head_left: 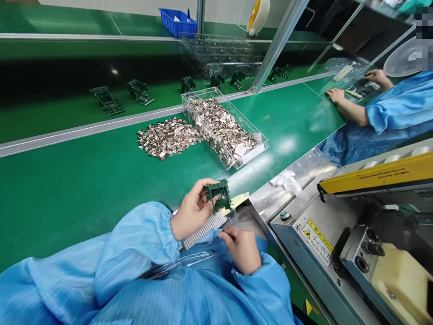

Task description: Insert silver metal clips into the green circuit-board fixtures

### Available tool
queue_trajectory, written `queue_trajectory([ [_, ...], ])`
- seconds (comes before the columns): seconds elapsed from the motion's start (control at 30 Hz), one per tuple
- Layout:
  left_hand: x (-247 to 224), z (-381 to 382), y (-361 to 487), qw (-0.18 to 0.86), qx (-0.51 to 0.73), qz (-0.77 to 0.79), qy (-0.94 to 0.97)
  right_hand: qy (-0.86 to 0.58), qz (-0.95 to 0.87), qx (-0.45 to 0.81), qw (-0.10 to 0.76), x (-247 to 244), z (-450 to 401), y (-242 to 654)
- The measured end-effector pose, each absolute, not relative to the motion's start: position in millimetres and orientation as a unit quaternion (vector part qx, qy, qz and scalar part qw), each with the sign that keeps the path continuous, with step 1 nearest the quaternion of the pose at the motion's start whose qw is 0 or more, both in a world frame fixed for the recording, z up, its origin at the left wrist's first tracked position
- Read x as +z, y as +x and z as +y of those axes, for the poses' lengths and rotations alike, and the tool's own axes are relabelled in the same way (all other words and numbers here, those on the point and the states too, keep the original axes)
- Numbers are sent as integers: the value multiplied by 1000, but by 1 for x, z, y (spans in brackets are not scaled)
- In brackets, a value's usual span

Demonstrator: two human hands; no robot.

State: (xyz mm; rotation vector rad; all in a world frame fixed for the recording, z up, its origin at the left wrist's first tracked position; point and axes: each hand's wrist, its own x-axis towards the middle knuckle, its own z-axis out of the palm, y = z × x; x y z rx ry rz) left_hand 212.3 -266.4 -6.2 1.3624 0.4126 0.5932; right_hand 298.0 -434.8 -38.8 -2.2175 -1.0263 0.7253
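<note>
My left hand (193, 211) grips a dark green plastic frame (219, 195) by its left side, above the near edge of the green table. Below and right of it, my right hand (242, 249) is closed, thumb and forefinger pinched together; what they hold, if anything, is too small to make out. Between the hands lies a sheet of small pale parts in rows (204, 230). Farther back, a clear tray (259, 151) holds many small metal pieces, and a loose pile of similar pieces (169, 136) lies left of it.
Several green frames (107, 100) stand along the belt behind the table. A blue bin (177, 23) is at the back. At the right are a machine (304, 234) with a yellow bar and crumpled white tissue (287, 181). Another person's hands (338, 97) work at the far right.
</note>
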Motion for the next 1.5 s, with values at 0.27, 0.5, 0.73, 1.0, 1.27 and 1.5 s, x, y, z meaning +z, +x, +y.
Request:
queue_trajectory([
  [0.27, -9, -267, 204, 675, 275, 182, 660, -747, -409, 39, 522, 24, -415, 306],
  [0.5, -7, -269, 199, 647, 264, 147, 700, -733, -387, -9, 559, 12, -378, 295],
  [0.73, -2, -271, 197, 610, 261, 134, 736, -768, -379, 4, 517, 18, -377, 291],
  [1.0, 1, -270, 196, 646, 256, 119, 709, -653, -294, 154, 681, 15, -386, 293],
  [1.27, 56, -279, 193, 623, 118, 1, 773, -673, -512, 90, 526, 61, -457, 307],
  [1.5, 107, -332, 307, 542, 70, -241, 802, -717, -183, -268, 617, 86, -601, 305],
])
